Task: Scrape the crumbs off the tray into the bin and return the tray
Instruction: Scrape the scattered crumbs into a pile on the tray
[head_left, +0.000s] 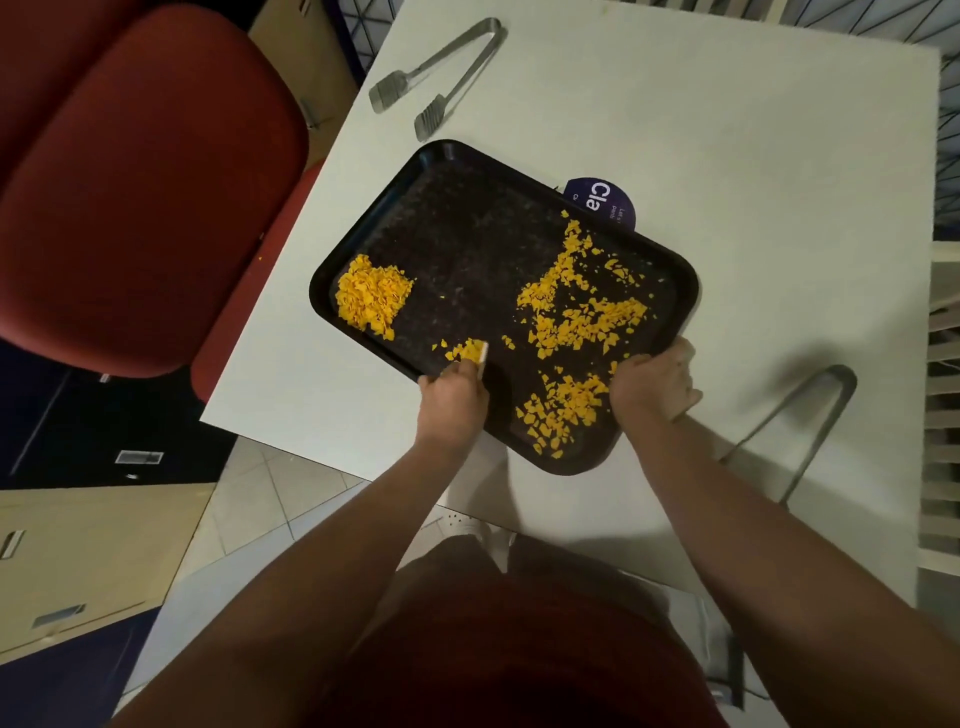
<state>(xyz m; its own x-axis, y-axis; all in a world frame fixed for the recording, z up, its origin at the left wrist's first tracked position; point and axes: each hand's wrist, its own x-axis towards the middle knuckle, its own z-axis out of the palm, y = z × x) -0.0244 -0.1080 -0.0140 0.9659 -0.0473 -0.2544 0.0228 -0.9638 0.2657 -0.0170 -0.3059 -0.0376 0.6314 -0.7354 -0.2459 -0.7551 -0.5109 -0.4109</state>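
Observation:
A black tray (457, 223) lies at an angle on the white table (727, 130), its near corner past the table's front edge. Yellow crumbs form a heap (371, 296) at the tray's left end, and more lie scattered (582, 306) across the right half and near corner. My left hand (454, 397) is closed around a small pale scraper (483, 357) whose edge touches the tray beside a little clump of crumbs. My right hand (657, 382) grips the tray's right rim. No bin is in view.
Metal tongs (441, 73) lie at the far left of the table, and a second pair (800, 421) lies right of my right arm. A dark round sticker (605, 200) peeks out behind the tray. A red chair (140, 197) stands to the left.

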